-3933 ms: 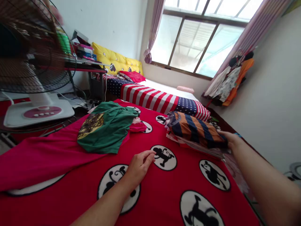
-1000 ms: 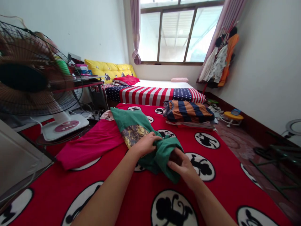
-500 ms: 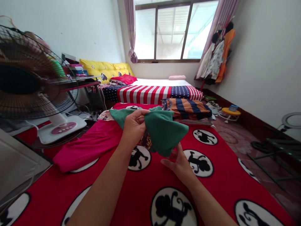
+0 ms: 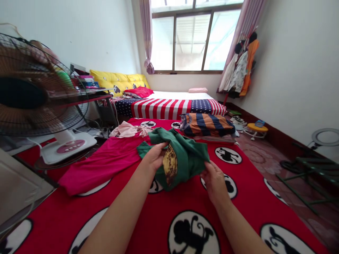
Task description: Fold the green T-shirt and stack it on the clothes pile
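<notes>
A crumpled green shirt (image 4: 189,155) with a gold and brown print is held up over the red blanket (image 4: 143,218). My left hand (image 4: 156,157) pinches it beside the print, thumb and fingers closed on the cloth. At the shirt's right edge, my right hand (image 4: 214,178) grips a corner between thumb and fingers. Part of the shirt trails left behind my left hand. A magenta garment (image 4: 100,165) lies spread on the blanket to the left, with a pale pink garment (image 4: 128,129) just beyond it.
Folded clothes, an orange and navy striped garment (image 4: 208,124) on top, lie at the blanket's far right. A fan (image 4: 39,95) stands close on the left. Behind is a bed with a flag-patterned cover (image 4: 164,108). A yellow stool (image 4: 256,127) and green folding chair (image 4: 315,169) are rightward.
The green shirt has been turned, and its gold print now faces me. My right hand has moved slightly right and up with the corner. The pale pink garment is more exposed.
</notes>
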The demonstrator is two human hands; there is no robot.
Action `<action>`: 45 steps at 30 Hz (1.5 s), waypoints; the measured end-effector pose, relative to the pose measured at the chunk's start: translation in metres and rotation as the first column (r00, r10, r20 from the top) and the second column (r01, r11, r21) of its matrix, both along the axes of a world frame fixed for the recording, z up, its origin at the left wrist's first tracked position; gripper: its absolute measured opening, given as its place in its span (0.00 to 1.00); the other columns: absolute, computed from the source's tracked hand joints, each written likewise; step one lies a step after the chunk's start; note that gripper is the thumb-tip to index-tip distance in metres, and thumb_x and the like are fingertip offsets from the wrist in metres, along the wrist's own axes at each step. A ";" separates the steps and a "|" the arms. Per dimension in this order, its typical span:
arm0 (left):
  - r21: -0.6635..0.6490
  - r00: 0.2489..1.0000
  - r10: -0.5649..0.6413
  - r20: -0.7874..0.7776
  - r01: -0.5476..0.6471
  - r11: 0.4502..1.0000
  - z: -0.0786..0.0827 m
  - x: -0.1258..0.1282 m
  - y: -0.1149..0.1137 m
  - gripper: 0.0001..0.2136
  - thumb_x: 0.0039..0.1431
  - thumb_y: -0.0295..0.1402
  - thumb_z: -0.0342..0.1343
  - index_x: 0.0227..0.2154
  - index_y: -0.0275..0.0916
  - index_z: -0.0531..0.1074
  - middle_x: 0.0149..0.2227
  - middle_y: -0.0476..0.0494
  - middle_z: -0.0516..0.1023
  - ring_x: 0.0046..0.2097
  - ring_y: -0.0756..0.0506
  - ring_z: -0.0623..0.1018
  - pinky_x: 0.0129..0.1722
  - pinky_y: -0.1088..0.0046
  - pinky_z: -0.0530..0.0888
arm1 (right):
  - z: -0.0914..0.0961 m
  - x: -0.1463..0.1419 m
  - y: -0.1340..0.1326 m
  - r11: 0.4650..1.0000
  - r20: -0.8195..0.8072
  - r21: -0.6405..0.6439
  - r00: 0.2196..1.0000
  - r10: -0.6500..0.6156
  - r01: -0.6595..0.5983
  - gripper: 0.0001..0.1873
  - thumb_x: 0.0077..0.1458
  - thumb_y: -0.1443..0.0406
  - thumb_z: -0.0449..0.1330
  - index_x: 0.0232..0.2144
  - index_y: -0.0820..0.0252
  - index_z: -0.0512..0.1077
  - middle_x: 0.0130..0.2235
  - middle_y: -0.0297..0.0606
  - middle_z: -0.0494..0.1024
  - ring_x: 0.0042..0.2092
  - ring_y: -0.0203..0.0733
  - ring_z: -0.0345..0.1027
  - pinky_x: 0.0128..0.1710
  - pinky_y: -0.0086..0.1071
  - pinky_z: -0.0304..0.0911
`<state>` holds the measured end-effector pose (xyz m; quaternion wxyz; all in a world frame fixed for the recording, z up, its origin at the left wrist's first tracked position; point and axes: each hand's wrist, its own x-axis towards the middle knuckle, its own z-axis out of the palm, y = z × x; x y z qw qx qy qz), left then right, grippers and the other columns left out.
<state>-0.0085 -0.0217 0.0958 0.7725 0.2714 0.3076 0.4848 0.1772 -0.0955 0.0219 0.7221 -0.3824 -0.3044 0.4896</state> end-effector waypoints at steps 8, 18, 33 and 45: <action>0.279 0.915 0.216 -0.340 -0.121 0.953 -0.010 0.005 -0.001 0.15 0.54 0.34 0.61 0.46 0.41 0.73 0.50 0.41 0.75 0.48 0.44 0.76 0.44 0.71 0.72 | 0.032 0.012 -0.013 0.917 0.066 0.275 0.946 -0.316 0.288 0.09 0.51 0.61 0.65 0.36 0.56 0.74 0.32 0.30 0.76 0.29 0.32 0.68 0.28 0.25 0.65; 0.626 0.517 0.410 -0.751 0.360 0.692 0.008 0.030 -0.046 0.25 0.46 0.54 0.61 0.40 0.39 0.78 0.39 0.44 0.80 0.37 0.44 0.76 0.36 0.72 0.71 | 0.024 -0.006 -0.030 0.934 0.808 0.335 0.547 -0.219 -0.122 0.05 0.55 0.64 0.61 0.35 0.57 0.75 0.30 0.34 0.74 0.31 0.38 0.66 0.33 0.32 0.64; 0.408 0.880 0.233 -0.414 -0.049 0.912 -0.009 0.015 -0.009 0.10 0.52 0.38 0.60 0.29 0.36 0.71 0.25 0.48 0.76 0.26 0.48 0.76 0.26 0.74 0.73 | 0.017 0.005 -0.016 0.966 0.758 0.260 0.620 -0.204 0.000 0.10 0.53 0.58 0.64 0.28 0.59 0.70 0.41 0.40 0.74 0.42 0.43 0.69 0.40 0.34 0.65; 0.193 0.631 0.727 0.272 -0.776 0.601 0.024 -0.078 0.026 0.12 0.68 0.28 0.42 0.32 0.35 0.68 0.25 0.51 0.78 0.33 0.50 0.78 0.44 0.67 0.76 | 0.045 0.099 -0.006 0.699 -0.195 0.167 0.718 -0.668 0.696 0.13 0.41 0.66 0.70 0.23 0.60 0.66 0.26 0.29 0.70 0.27 0.32 0.67 0.30 0.30 0.67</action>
